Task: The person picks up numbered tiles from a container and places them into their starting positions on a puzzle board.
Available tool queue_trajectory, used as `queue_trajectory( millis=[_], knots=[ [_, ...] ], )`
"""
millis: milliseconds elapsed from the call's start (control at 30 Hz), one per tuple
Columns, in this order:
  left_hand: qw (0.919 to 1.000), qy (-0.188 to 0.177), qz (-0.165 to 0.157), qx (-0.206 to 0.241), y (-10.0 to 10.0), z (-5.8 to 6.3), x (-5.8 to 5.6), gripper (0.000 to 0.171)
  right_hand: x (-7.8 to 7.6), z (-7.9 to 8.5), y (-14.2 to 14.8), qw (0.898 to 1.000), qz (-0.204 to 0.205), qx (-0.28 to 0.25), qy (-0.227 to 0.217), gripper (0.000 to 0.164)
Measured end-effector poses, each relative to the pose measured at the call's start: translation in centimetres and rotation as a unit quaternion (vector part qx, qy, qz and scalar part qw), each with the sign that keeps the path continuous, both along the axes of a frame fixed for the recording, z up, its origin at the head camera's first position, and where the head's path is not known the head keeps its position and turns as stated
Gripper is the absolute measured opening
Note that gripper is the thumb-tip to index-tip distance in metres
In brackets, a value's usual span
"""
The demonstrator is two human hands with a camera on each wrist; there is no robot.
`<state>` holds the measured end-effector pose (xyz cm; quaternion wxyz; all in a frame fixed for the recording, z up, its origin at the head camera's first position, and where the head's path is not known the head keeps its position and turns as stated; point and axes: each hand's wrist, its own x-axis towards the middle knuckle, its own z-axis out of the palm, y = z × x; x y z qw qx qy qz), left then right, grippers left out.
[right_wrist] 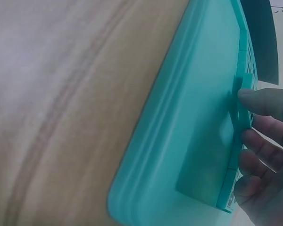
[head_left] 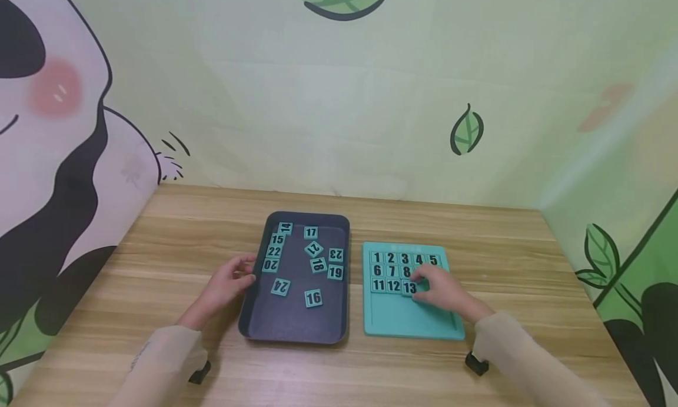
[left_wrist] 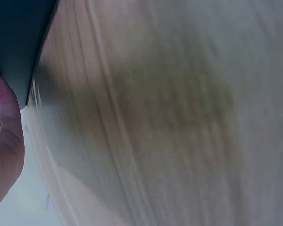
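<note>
My right hand (head_left: pixel 436 286) is over a teal number board (head_left: pixel 413 324), its thumb and fingers pinching the tile marked 13 (head_left: pixel 408 287) beside tile 12 (head_left: pixel 393 286). In the right wrist view, that tile (right_wrist: pixel 245 96) stands slightly proud of its neighbours, with the thumb on its edge. Tiles 1 to 8 and 11 show in rows; the hand hides the spots right of 8. My left hand (head_left: pixel 228 283) is at the left side of a dark tray (head_left: pixel 293 333), fingers loosely bent. Its thumb (left_wrist: pixel 7 101) lies against the tray's outer wall in the left wrist view.
Loose number tiles lie in the tray, among them 16 (head_left: pixel 313 297), 24 (head_left: pixel 281 287), 17 (head_left: pixel 311 232) and 19 (head_left: pixel 335 272), some turned or upside down. Both containers sit on a wooden table (head_left: pixel 185 230) before a wall (head_left: pixel 254 113) with printed leaves and a panda.
</note>
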<state>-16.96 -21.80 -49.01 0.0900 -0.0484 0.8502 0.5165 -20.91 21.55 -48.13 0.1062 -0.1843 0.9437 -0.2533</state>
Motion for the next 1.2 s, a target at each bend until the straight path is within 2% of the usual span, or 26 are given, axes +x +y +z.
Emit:
queue_trajectory(
  millis=[233, 467, 767, 1033, 1200],
  knots=[
    [1.0, -0.003, 0.0, -0.001, 0.0, 0.1, 0.0, 0.043, 0.0, -0.1, 0.0, 1.0, -0.004, 0.008, 0.004, 0.027],
    [1.0, -0.003, 0.001, 0.001, 0.0, 0.1, 0.1, 0.043, 0.2, 0.0, -0.5, 0.998, 0.013, 0.041, 0.043, 0.029],
    [1.0, 0.0, 0.0, 0.0, 0.0, 0.2, 0.1, 0.043, 0.0, 0.1, -1.0, 0.997, 0.008, 0.056, 0.044, 0.038],
    [1.0, 0.005, -0.004, 0.0, -0.1, 0.1, 0.1, 0.043, -0.9, 1.8, -2.4, 0.997, 0.024, 0.039, 0.068, 0.038],
    [1.0, 0.001, -0.002, -0.001, -0.1, 0.1, 0.1, 0.043, -1.4, 3.1, -3.8, 0.998, 0.034, 0.026, 0.056, 0.038]
  ],
)
